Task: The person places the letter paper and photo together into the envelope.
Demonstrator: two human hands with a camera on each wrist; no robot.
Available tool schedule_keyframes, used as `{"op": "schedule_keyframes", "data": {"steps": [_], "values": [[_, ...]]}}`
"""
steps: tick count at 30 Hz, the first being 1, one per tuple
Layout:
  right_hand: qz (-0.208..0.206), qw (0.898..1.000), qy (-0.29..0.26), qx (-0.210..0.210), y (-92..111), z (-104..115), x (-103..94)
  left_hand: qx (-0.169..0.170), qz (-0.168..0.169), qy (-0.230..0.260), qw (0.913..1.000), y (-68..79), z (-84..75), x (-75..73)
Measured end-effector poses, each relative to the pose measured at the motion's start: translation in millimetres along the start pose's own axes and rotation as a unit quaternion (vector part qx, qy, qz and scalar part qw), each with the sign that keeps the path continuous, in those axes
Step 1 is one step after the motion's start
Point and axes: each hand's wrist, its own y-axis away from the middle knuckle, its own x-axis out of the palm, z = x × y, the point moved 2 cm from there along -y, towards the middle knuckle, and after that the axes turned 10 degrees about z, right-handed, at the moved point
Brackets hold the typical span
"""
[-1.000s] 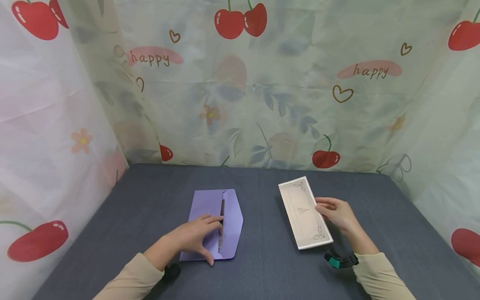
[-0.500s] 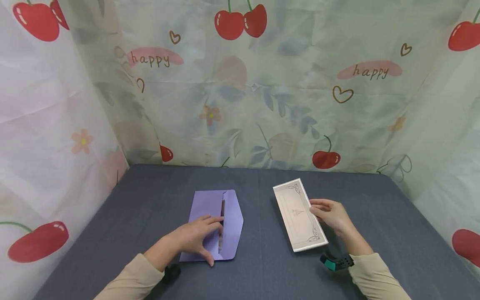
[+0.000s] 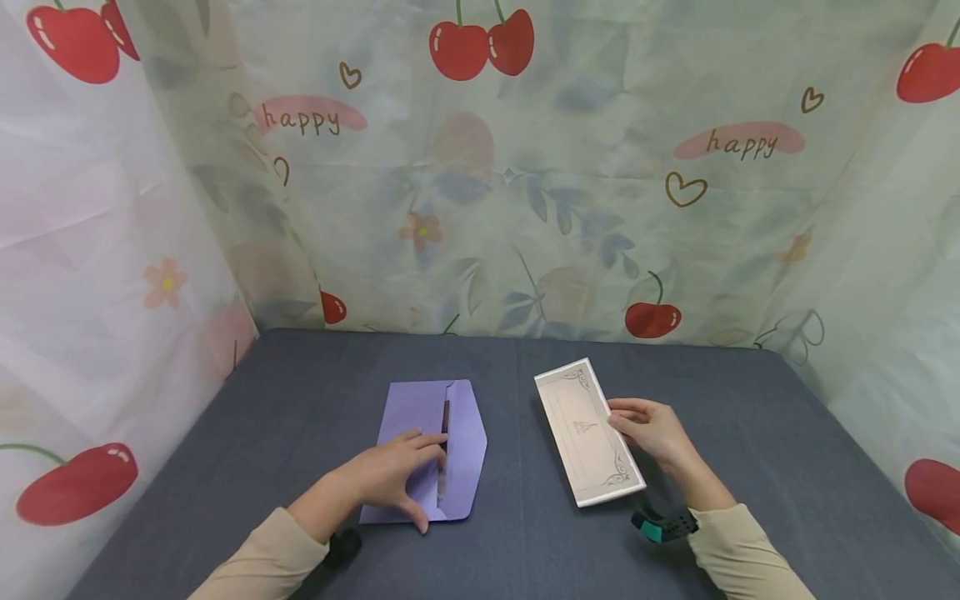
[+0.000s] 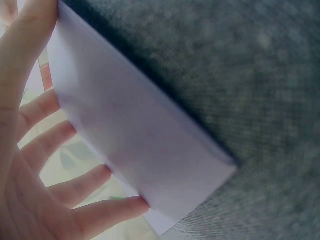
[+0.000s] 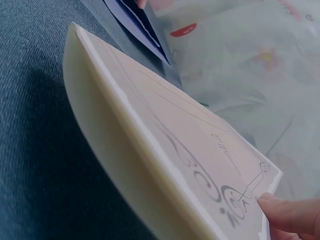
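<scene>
A purple envelope [image 3: 467, 442] lies on the dark cloth left of centre, its pointed flap unfolded to the right and a dark slit showing along the mouth. Over it rests my left hand [image 3: 386, 471], fingertips at the slit and thumb by the near edge. In the left wrist view, spread fingers touch the pale envelope face [image 4: 135, 130]. My right hand [image 3: 652, 427] pinches the right edge of a cream folded card [image 3: 581, 429], printed with corner scrolls and a small tower-like drawing. The right wrist view shows the card [image 5: 180, 130] tilted, its two leaves slightly parted.
The dark cloth-covered table [image 3: 315, 400] extends around both hands. Behind it hangs a curtain [image 3: 570, 167] printed with cherries and "happy" lettering, with further curtain on both sides. A black and teal strap [image 3: 665, 525] sits below the right wrist.
My right hand has carried the card leftward, closer to the envelope. My left hand and the envelope stay as they were.
</scene>
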Motion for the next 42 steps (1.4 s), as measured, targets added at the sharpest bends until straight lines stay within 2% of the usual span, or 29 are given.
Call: {"op": "schedule_keyframes", "data": {"steps": [7,11,20,32,35,42], "values": [[0.017,1.0,-0.004,-0.01,32.5,46.6,8.1,0.005,-0.004,-0.009,0.9999,0.0,-0.1,0.1],[0.025,0.999,-0.008,-0.02,41.8,61.3,12.3,0.008,-0.005,-0.013,0.9999,0.0,-0.1,0.1],[0.032,0.999,-0.008,-0.006,39.7,63.2,22.5,0.005,-0.002,-0.01,0.9999,-0.6,0.5,0.3],[0.043,0.999,-0.01,-0.019,34.3,62.4,32.5,0.004,-0.007,-0.011,0.9999,-0.6,0.4,0.1],[0.047,0.999,-0.014,-0.023,38.8,70.5,34.9,0.003,-0.007,-0.011,0.9999,-0.5,0.4,-0.1],[0.053,0.998,-0.023,-0.026,37.6,73.1,42.7,0.006,-0.008,-0.011,0.9999,-0.2,-0.5,-0.2]]}}
